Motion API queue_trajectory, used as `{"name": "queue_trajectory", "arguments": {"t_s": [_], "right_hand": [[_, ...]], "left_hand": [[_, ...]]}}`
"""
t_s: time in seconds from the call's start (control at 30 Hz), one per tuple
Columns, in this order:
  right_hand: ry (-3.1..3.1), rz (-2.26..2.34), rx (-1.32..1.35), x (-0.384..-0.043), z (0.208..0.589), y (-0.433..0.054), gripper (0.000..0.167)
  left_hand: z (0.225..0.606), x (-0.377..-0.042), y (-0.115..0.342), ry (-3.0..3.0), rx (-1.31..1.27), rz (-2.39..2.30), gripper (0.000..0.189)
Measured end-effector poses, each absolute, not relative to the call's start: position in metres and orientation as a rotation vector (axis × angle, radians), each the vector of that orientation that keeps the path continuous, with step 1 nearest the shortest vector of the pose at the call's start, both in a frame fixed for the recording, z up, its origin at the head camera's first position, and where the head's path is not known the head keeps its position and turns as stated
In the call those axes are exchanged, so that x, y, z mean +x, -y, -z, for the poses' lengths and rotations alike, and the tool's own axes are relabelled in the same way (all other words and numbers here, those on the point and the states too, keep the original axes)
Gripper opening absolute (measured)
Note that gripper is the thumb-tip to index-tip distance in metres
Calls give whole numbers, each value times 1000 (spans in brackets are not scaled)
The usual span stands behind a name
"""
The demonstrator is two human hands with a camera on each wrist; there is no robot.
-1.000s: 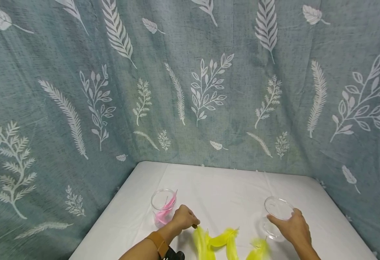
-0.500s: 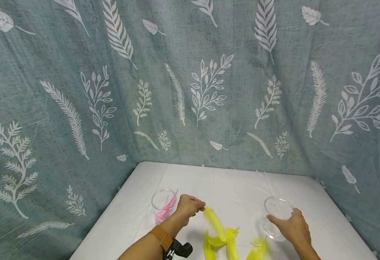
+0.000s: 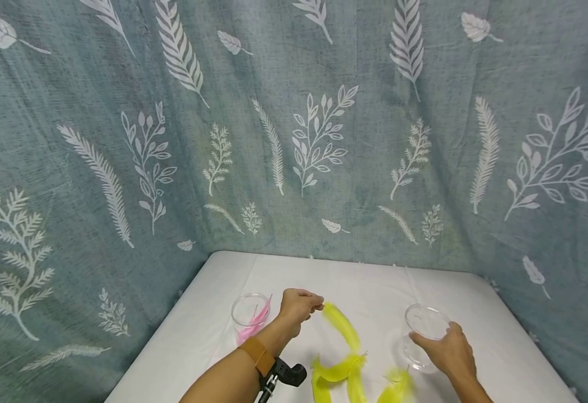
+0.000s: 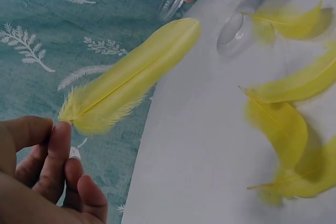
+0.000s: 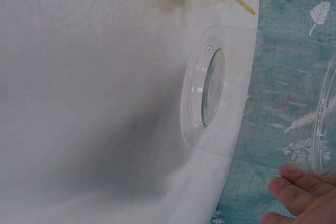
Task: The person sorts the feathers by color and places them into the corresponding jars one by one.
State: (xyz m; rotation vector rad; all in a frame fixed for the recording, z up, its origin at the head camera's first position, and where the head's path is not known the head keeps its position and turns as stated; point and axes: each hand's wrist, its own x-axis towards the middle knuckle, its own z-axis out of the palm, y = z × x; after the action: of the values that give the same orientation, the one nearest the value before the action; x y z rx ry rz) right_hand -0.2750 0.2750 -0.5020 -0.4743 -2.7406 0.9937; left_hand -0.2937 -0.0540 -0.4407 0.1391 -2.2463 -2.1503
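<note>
My left hand (image 3: pixel 296 311) pinches a yellow feather (image 3: pixel 343 326) by its quill end, between thumb and fingers. In the left wrist view that feather (image 4: pixel 131 80) points up and to the right, lifted above the table. My right hand (image 3: pixel 448 350) holds a clear plastic jar (image 3: pixel 421 358) near its rim, thumb on one side and fingers on the other. The jar stands upright, and no feather shows inside it. Several yellow feathers (image 3: pixel 356 386) lie between the hands, and one yellow feather (image 3: pixel 396 385) is close to the held jar.
A second clear jar (image 3: pixel 250 299) stands at the left with pink feathers (image 3: pixel 253 326) inside, partly behind my left forearm. White cloth covers the table (image 3: pixel 354 285). A green-blue leaf-print curtain (image 3: pixel 273 112) hangs behind and along the sides.
My left hand has risen and moved forward and right from the yellow feathers, drawing one up by its quill. My right hand stays on the clear jar.
</note>
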Motion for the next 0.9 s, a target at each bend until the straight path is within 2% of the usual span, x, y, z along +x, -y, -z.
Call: {"name": "queue_trajectory", "arguments": {"t_s": [0.23, 0.7, 0.9], "right_hand": [[2728, -1014, -523, -275, 501, -271, 131], [2694, -998, -549, -276, 498, -267, 126], [2699, -1007, -548, -275, 501, -271, 129]], "left_hand": [[428, -298, 39, 2225, 93, 2200, 9], [418, -305, 15, 2203, 76, 2213, 8], [410, -309, 1, 2154, 40, 2233, 7]]}}
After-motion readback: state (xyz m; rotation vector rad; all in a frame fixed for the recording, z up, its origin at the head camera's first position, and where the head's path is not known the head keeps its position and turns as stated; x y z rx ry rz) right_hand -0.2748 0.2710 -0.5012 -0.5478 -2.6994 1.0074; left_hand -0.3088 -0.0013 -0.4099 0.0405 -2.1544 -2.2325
